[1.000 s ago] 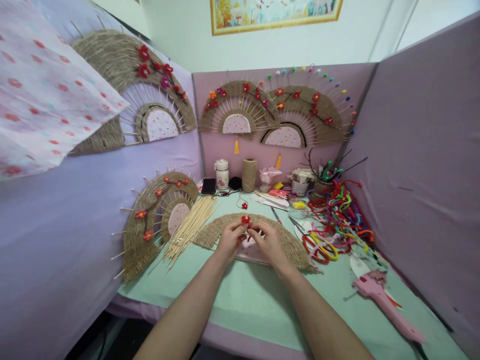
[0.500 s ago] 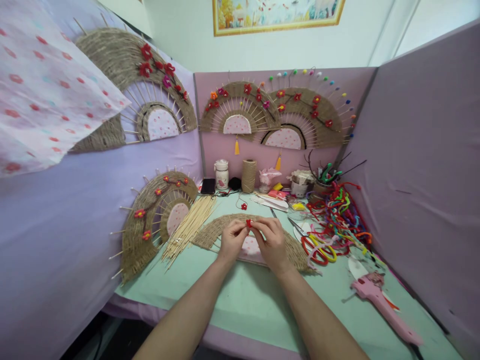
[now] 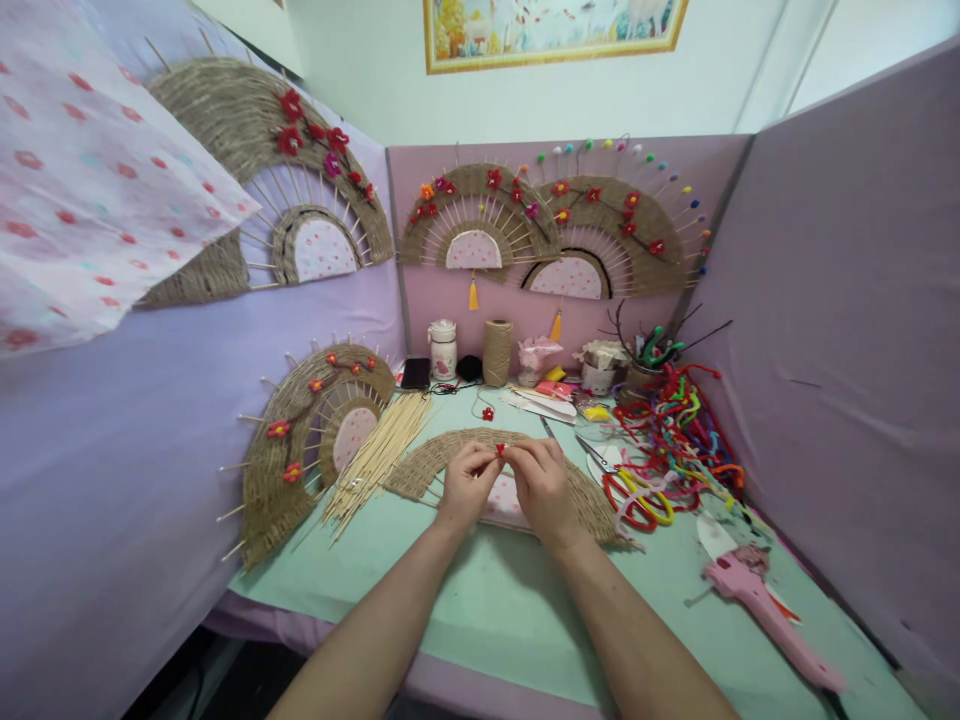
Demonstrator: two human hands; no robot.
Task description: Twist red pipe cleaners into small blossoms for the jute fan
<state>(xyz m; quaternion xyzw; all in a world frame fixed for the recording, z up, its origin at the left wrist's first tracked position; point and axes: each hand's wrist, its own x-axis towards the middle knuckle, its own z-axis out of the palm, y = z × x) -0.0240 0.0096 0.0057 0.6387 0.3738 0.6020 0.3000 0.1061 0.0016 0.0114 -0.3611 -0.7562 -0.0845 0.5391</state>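
Observation:
Between my fingertips is a small red flower (image 3: 501, 450), partly covered by them. My left hand (image 3: 468, 482) pinches it from the left, and my right hand (image 3: 541, 485) pinches it from the right. Both hands are above a half-round twine fan (image 3: 427, 455) lying on the table, and they hide much of its middle. A dotted pale panel (image 3: 504, 497) at the fan's centre shows between my wrists. Just beyond the fan lies another red flower (image 3: 487, 413) with a thin stem.
Thin wooden sticks (image 3: 379, 455) lie left of the fan. To the right are red-and-yellow-handled scissors (image 3: 630, 500), a heap of coloured pipe cleaners (image 3: 682, 430) and a pink glue gun (image 3: 772, 620). A twine roll (image 3: 497, 352) and a white jar (image 3: 443, 350) stand behind.
The red flower has shifted very slightly to the right and turned between my fingertips, with less of it showing. My hands otherwise keep nearly the same place.

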